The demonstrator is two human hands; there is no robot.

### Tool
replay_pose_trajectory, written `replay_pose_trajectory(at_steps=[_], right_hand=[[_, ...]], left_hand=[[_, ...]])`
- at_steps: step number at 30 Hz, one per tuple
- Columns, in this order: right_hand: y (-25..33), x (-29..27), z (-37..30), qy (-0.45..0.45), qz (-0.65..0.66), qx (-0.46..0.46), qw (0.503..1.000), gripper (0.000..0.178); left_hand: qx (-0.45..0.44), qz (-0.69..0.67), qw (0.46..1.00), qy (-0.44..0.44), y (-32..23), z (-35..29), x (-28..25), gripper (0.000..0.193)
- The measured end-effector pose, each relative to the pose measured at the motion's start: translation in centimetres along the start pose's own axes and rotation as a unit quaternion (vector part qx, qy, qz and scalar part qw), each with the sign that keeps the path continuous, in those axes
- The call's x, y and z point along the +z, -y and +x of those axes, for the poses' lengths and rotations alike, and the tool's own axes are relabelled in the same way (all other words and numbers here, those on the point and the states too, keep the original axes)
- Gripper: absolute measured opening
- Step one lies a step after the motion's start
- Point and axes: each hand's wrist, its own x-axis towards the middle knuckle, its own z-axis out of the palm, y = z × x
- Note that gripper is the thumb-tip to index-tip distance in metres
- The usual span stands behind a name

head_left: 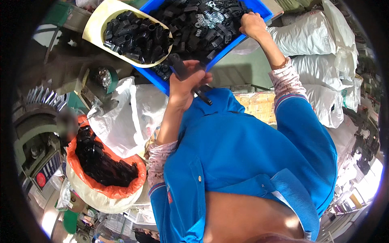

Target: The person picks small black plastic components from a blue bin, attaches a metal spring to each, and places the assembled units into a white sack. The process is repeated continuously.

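My left hand (pixel 187 86) is closed around black plastic parts (pixel 177 67) in front of the blue tray's near corner. One dark tube-like end sticks up past the thumb, and another narrow piece juts out below the fingers. At the right side of the blue tray (pixel 222 55), my right hand (pixel 253 26) has its fingers curled together by the rim. Whatever those fingers hold, if anything, is hidden. Loose black parts (pixel 186 30) fill the tray, with a small heap of silvery coil springs (pixel 210 19) on top. A cream container (pixel 95 29) of similar black pieces (pixel 137 38) rests over the tray's left side.
Stuffed white sacks (pixel 306 36) are stacked at the right. To the left stand an orange-lined sack (pixel 142 170) of black parts, a white plastic bag (pixel 117 121) and a machine (pixel 32 117). A cardboard box (pixel 257 106) sits beyond my lap.
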Motion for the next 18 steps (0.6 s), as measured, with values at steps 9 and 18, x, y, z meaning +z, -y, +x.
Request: replay_pose_trajectory(at_steps=[9,18], right_hand=[[4.3,-5.0,-4.9,0.054,0.622,-0.251,0.74,0.01],[17.6,-7.9,-8.1,0.217,0.581,-0.383,0.685,0.019]], left_hand=[[0.194,0.193,0.955,-0.111,-2.4,-2.9,-1.6,0.031],[0.247,0.262,0.908,-0.216,-4.4,-6.1,-4.0,0.029]])
